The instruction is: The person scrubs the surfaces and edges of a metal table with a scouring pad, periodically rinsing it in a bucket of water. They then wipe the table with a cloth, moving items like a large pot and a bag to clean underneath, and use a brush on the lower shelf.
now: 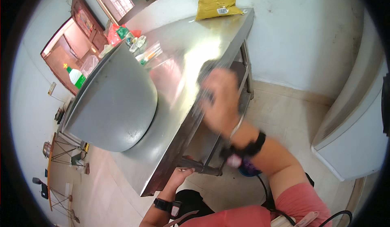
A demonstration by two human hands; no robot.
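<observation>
My right hand (221,100), blurred by motion, is at the long edge of a stainless steel table (170,117). Its fingers are closed around a dark grey, streaky thing (210,67), too blurred to name surely; it looks like a scouring pad or cloth. Lower down, my left hand (179,177) is beside the table's near end, its thumb pointing right by the lower frame (195,165). Whether it grips the frame cannot be told. A large grey metal pot (118,105) stands on the table to the left of my right hand.
A yellow bag (218,7) stands at the table's far end by the wall. Plastic bags (115,35) and small packets (150,52) lie behind the pot, near a white and green bottle (76,77). A white cabinet-like appliance (350,147) is at the right.
</observation>
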